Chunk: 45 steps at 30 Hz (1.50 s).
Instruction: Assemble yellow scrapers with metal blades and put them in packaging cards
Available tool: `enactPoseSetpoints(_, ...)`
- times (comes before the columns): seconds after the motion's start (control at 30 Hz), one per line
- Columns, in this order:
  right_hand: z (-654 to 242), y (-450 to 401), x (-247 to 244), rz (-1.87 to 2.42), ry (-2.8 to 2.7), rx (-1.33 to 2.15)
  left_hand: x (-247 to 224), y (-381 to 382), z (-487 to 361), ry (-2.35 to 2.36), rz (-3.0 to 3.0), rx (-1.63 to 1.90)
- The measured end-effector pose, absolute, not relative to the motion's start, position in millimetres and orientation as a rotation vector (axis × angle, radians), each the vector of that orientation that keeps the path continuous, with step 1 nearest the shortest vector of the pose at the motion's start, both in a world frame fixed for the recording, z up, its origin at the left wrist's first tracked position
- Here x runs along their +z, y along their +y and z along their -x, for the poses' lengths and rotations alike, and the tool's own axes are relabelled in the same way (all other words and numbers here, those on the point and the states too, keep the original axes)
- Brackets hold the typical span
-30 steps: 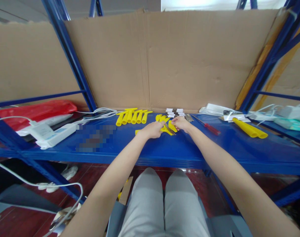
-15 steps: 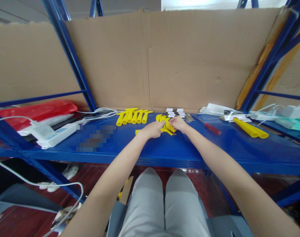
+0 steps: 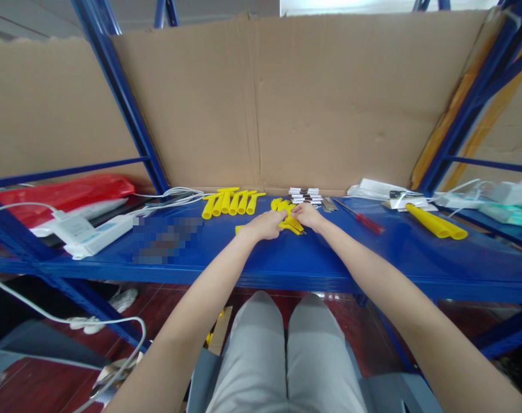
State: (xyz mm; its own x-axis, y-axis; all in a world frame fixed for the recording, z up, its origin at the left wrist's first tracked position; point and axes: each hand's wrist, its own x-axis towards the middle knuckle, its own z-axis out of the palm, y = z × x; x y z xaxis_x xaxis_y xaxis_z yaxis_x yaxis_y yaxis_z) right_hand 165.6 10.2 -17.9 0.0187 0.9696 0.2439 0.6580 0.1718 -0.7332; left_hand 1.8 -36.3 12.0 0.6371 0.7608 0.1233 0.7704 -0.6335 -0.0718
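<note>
My left hand (image 3: 266, 225) is closed around a yellow plastic handle (image 3: 238, 229), whose round end sticks out on the left. My right hand (image 3: 308, 215) has its fingers pinched together close to that handle's head; what sits between the fingertips is hidden. Yellow head pieces (image 3: 293, 225) lie between and just past both hands, with a small metallic edge at the near end. Behind the hands is a stack of white and dark small packets (image 3: 304, 195), with thin grey metal blades (image 3: 328, 205) beside it.
Several yellow handles with crosswise heads (image 3: 232, 202) lie in a row at the back left. To the right are a red screwdriver (image 3: 370, 223) and yellow tubes (image 3: 437, 222). A white power strip (image 3: 98, 236) and cables lie left. Cardboard (image 3: 330, 103) walls the blue shelf's back.
My right hand has shifted very slightly left, towards the yellow pieces by my left hand. My left hand keeps its place and grip.
</note>
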Motion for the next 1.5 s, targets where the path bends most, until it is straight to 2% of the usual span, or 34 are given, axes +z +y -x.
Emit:
enactPoseSetpoints(0.67,-164,-4,-7,1.696,-1.987,0.353,6,-27,1,-1.191,2.813,-0.234)
enactPoseSetpoints(0.93,-178,-2,-1,1.51,-2.146,0.187,7,-28,0,-1.186,2.796,-0.241)
enactPoseSetpoints(1.5,-185,-8,6,1.418,-2.387,0.2,6,-30,-2,-1.191,2.82,-0.236)
